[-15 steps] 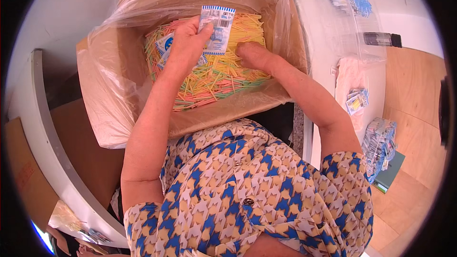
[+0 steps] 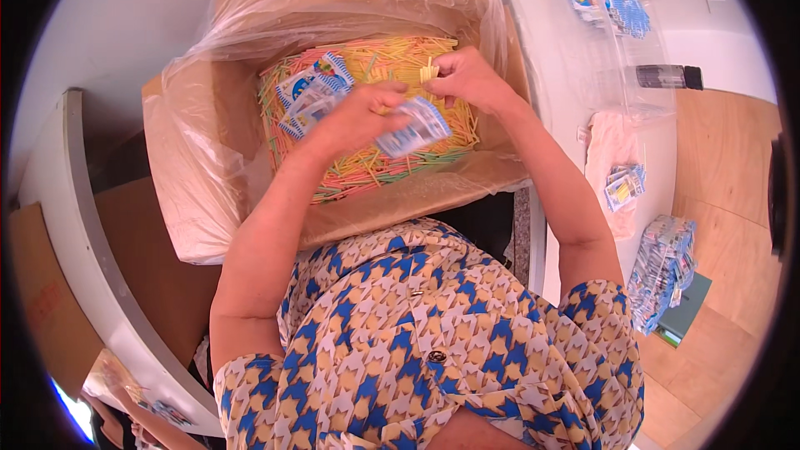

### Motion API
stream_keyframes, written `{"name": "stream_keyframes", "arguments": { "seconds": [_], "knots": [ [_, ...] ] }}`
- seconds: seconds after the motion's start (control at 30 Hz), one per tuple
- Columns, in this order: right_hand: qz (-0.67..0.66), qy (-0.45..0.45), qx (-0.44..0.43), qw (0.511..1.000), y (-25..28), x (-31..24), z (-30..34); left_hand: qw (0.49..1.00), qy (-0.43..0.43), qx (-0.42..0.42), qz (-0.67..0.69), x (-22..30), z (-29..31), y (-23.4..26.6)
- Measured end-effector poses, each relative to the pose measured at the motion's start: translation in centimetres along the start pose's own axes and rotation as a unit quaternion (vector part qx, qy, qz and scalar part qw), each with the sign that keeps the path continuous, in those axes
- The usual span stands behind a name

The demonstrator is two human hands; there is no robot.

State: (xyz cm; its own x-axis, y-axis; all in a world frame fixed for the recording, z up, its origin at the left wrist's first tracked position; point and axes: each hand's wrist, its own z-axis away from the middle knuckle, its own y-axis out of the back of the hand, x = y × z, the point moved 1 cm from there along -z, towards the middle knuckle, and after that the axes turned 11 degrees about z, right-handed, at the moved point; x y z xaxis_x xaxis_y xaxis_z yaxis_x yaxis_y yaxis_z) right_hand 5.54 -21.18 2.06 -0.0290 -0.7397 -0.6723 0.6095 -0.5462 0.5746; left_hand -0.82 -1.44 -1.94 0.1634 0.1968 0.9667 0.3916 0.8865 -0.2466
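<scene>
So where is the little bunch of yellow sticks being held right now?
In the head view, the bunch of yellow sticks is pinched in the right hand, over the right side of the cardboard box, just beyond the packet in the left hand.

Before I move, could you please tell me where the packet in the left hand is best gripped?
The packet is probably best pinched at its free right edge, from the right: the left hand covers its upper left, and the flat right end sticks out. Blur hides its exact tilt.
</scene>
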Motion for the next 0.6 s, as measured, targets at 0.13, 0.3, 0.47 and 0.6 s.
{"name": "stream_keyframes", "arguments": {
  "seconds": [0.13, 0.3, 0.47, 0.6],
  "knots": [
    [-0.146, 0.053, -0.015, 0.988, -1.5, -1.6, 1.2, 0.984, 0.074, -0.152, 0.058, 0.0, 0.2, -1.0],
    [-0.204, 0.057, -0.03, 0.977, -1.7, -1.2, 2.1, 0.995, 0.028, -0.084, 0.049, -0.4, 0.5, -1.5],
    [-0.019, 0.277, 0.183, 0.943, -1.8, -2.2, 2.6, 0.994, 0.015, -0.094, -0.052, 0.4, 0.4, -1.2],
    [0.15, 0.328, 0.179, 0.916, -3.2, -1.8, 2.8, 0.995, -0.077, -0.061, -0.009, 0.3, 0.4, -1.4]
  ]
}}
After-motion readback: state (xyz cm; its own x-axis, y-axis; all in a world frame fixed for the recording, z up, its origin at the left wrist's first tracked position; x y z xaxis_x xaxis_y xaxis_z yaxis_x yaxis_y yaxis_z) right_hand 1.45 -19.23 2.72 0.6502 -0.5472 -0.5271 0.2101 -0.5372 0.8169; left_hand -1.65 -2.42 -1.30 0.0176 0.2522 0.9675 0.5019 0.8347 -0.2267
